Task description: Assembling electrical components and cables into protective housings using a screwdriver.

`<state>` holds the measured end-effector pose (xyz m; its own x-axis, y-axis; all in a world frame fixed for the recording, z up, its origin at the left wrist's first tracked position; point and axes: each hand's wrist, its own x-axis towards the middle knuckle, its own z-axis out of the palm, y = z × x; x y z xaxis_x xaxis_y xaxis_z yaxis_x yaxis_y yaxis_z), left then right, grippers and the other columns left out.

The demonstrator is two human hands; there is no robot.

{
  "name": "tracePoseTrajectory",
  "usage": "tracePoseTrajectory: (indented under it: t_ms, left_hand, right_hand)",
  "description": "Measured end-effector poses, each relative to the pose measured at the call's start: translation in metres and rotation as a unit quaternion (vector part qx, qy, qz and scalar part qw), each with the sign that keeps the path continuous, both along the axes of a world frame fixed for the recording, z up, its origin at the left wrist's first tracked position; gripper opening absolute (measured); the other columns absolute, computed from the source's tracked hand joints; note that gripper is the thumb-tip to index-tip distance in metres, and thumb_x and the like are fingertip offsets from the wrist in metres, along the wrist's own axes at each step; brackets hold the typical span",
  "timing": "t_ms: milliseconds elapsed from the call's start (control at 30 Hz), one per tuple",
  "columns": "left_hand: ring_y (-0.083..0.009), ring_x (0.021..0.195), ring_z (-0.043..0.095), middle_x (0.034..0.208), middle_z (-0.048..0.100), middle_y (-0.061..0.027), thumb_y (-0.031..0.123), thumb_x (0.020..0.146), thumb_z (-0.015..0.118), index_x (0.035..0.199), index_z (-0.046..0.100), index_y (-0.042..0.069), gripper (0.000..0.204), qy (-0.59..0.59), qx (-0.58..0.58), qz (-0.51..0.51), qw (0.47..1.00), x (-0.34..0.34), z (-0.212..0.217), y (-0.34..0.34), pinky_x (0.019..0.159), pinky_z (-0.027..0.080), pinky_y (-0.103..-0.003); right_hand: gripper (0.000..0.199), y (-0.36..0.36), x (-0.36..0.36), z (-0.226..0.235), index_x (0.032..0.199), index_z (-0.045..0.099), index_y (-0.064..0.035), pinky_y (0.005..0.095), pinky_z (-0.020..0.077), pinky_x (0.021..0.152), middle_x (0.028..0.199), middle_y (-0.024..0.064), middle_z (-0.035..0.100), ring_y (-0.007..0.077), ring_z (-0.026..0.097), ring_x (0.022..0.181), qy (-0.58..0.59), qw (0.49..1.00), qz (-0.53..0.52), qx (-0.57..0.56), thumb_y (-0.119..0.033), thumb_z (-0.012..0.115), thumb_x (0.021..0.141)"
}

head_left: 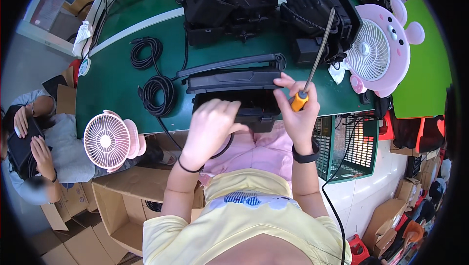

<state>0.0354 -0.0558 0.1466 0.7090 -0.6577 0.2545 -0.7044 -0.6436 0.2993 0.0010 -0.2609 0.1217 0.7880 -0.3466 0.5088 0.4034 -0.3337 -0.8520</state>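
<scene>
An open black plastic case (261, 124) lies at the table's near edge, its lid (234, 80) raised on the far side with a handle bar above it. My left hand (207, 130) is closed over the case's near wall, fingers bent over the rim and thumb along the front; the fingertips are partly hidden. In my right hand (305, 113) is a screwdriver (299, 101) with an orange-yellow handle, its long shaft pointing up and away. The right thumb and forefinger are by the lid's right end. Shadow hides most of the case's inside.
Coiled black cables (159, 96) lie left of the case. More black cases (229, 15) stand at the back. A pink fan (105, 140) is at the near left, a larger pink fan (373, 50) at the right. Below are a green crate (356, 152) and cardboard boxes (122, 187). A person (39, 143) sits left.
</scene>
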Motion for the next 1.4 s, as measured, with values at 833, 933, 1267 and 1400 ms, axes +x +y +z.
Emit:
tracePoseTrajectory:
  t_ms: [833, 933, 1267, 1400]
  left_hand:
    - [-0.033, 0.126, 0.048, 0.141, 0.036, -0.0154, 0.0, 0.072, 0.082, 0.12, 0.057, 0.007, 0.054, -0.009, -0.461, 0.178, 0.869, -0.016, -0.053, 0.027, 0.104, 0.043, -0.042]
    - [-0.0333, 0.128, 0.046, 0.144, 0.031, -0.016, -0.002, 0.072, 0.08, 0.131, 0.052, 0.008, 0.066, 0.062, -0.377, 0.167, 0.909, -0.003, -0.052, 0.036, 0.106, 0.042, -0.041]
    - [-0.0359, 0.135, 0.038, 0.141, 0.032, -0.0192, -0.005, 0.072, 0.077, 0.104, 0.045, 0.008, 0.047, 0.01, -0.468, 0.136, 0.873, -0.004, -0.062, 0.022, 0.116, 0.033, -0.055]
    - [-0.0368, 0.137, 0.036, 0.14, 0.033, -0.0199, -0.004, 0.072, 0.077, 0.104, 0.045, 0.008, 0.046, -0.003, -0.463, 0.153, 0.873, -0.014, -0.063, 0.018, 0.116, 0.033, -0.056]
  right_hand:
    - [0.054, 0.035, -0.022, -0.03, 0.091, 0.047, -0.0063, 0.0378, 0.0563, 0.087, 0.11, 0.0182, 0.072, 0.0394, 0.065, 0.115, -0.015, 0.993, -0.053, -0.101, -0.017, 0.093, 0.065]
    - [0.054, 0.032, -0.022, -0.034, 0.092, 0.047, -0.0059, 0.0346, 0.056, 0.085, 0.113, 0.0193, 0.071, 0.0398, 0.062, 0.121, -0.008, 0.994, -0.05, -0.096, -0.016, 0.093, 0.066]
    - [0.048, 0.035, -0.036, -0.033, 0.09, 0.051, -0.006, 0.0327, 0.0504, 0.068, 0.107, 0.0126, 0.067, 0.0268, 0.063, 0.084, 0.029, 0.98, -0.124, -0.153, -0.01, 0.092, 0.065]
    - [0.04, 0.034, -0.037, -0.016, 0.091, 0.049, -0.0054, 0.0254, 0.0479, 0.062, 0.106, 0.0125, 0.067, 0.0163, 0.059, 0.069, 0.075, 0.992, -0.044, -0.09, 0.003, 0.084, 0.072]
